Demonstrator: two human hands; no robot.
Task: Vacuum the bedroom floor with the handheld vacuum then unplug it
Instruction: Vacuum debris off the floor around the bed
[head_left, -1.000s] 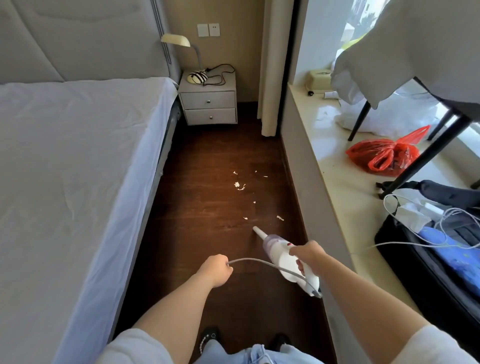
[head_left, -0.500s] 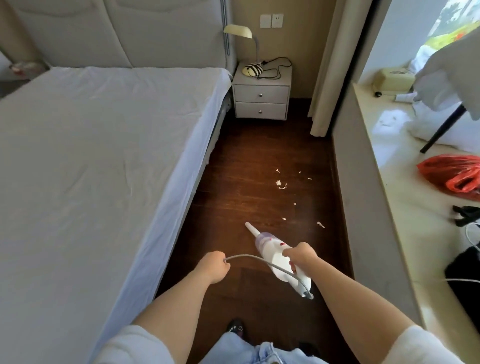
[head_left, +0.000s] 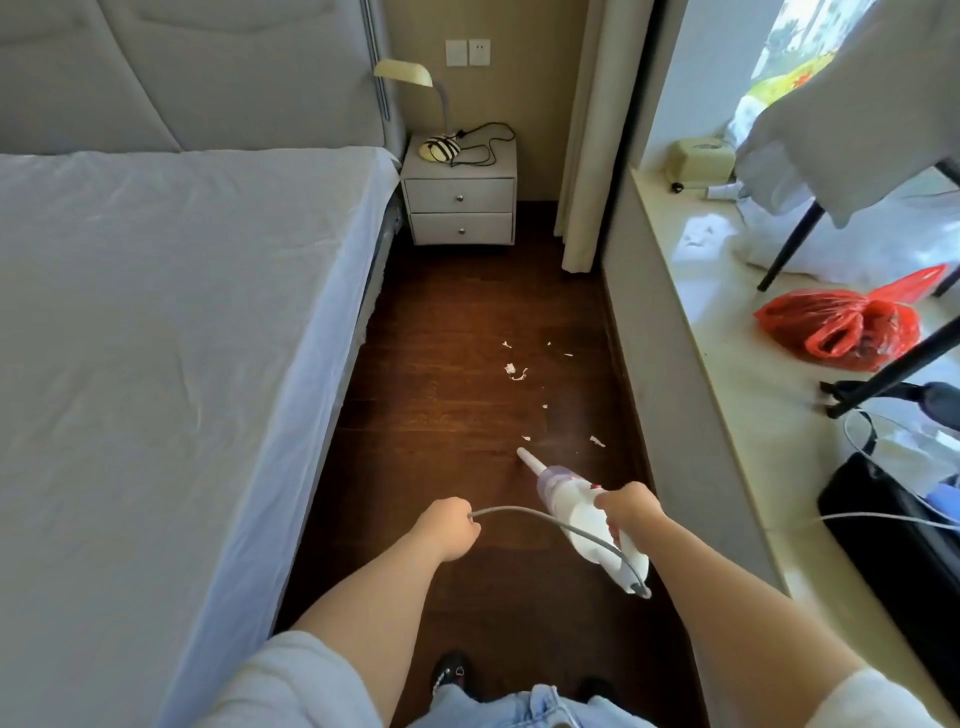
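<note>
On dark floor (head_left: 467, 415), white bits (head_left: 514, 370) not sucked up yet. Right hand (head_left: 628, 512) gripped vacuum (head_left: 582, 512); left hand (head_left: 449, 527) pinched cord (head_left: 524, 514). Unplugging left.

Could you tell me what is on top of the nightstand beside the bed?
On the nightstand stand a lamp, a striped object and a coiled black cable. Its drawers are closed, so their contents are hidden.

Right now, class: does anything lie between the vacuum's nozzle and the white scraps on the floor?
Nothing visible does. The nozzle of the vacuum points at bare dark floor, with the nearest scraps just ahead. The cord, held by the left hand, trails behind the nozzle.
</note>
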